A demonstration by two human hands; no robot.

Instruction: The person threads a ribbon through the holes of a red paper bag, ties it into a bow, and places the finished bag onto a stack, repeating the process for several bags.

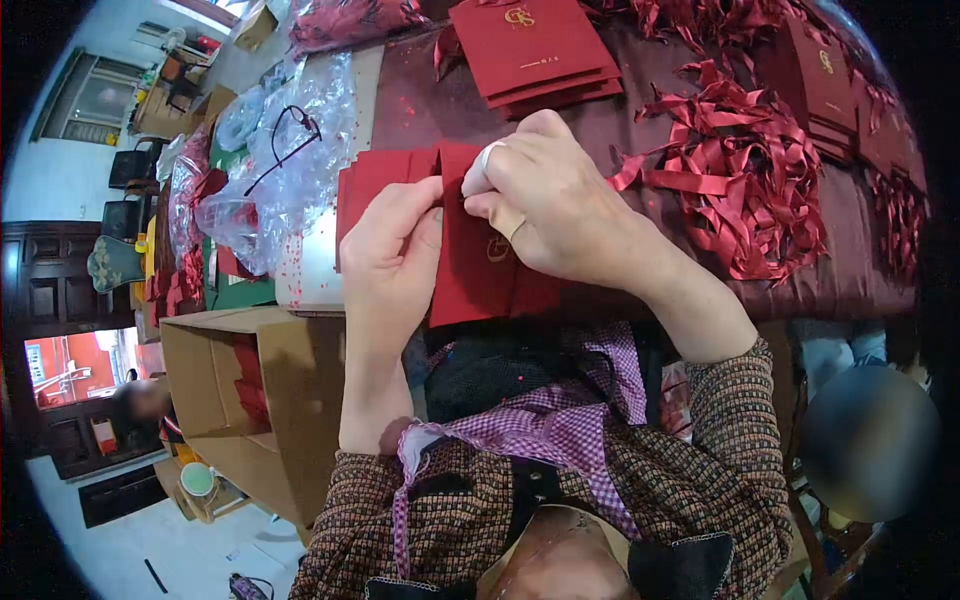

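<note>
A red paper bag [468, 285] with a gold logo lies on the table edge in front of me, on top of other red bags. My left hand [392, 238] pinches the bag's left side between thumb and fingers. Just right of it, my right hand [548, 195] is closed over the bag's upper part, fingertips curled in; what they grip is hidden. White tape wraps one of its fingers and a tan band another. More red bags [385, 170] sit beneath and beyond my left hand.
A heap of red ribbons [745, 180] lies to the right on the dark red tablecloth. Finished-looking red bags [535, 45] are stacked at the back. Clear plastic wrapping [290, 130] and eyeglasses [283, 160] lie to the left. An open cardboard box [290, 400] stands below left.
</note>
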